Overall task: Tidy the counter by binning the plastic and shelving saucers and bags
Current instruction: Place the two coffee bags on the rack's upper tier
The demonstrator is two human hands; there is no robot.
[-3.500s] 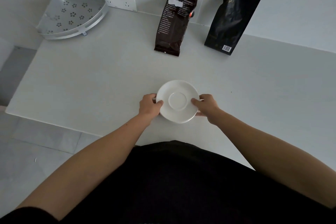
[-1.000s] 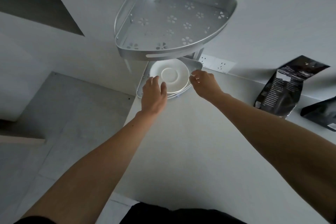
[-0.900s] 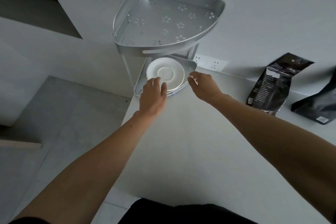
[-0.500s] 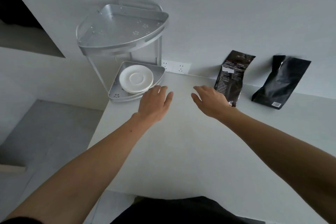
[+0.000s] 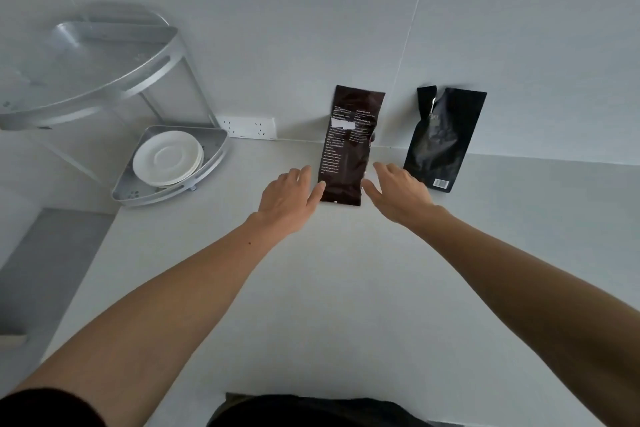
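A dark brown bag point(image 5: 349, 146) with white print leans against the wall on the white counter point(image 5: 346, 288). My left hand point(image 5: 289, 198) is at its lower left edge, fingers apart, fingertips just touching it. My right hand point(image 5: 398, 192) is at its lower right edge, also spread, holding nothing. A black bag point(image 5: 445, 137) leans on the wall further right. White saucers point(image 5: 168, 158) are stacked on the lower tier of the silver corner rack point(image 5: 211, 163) at the left.
The rack's upper tier point(image 5: 97, 66) overhangs the saucers. A wall socket point(image 5: 247, 127) sits between the rack and the brown bag. The counter's left edge drops to a grey floor point(image 5: 45, 270).
The saucer went from the counter onto the rack's lower tier and both hands let go. The hands then moved right, to either side of the brown bag.
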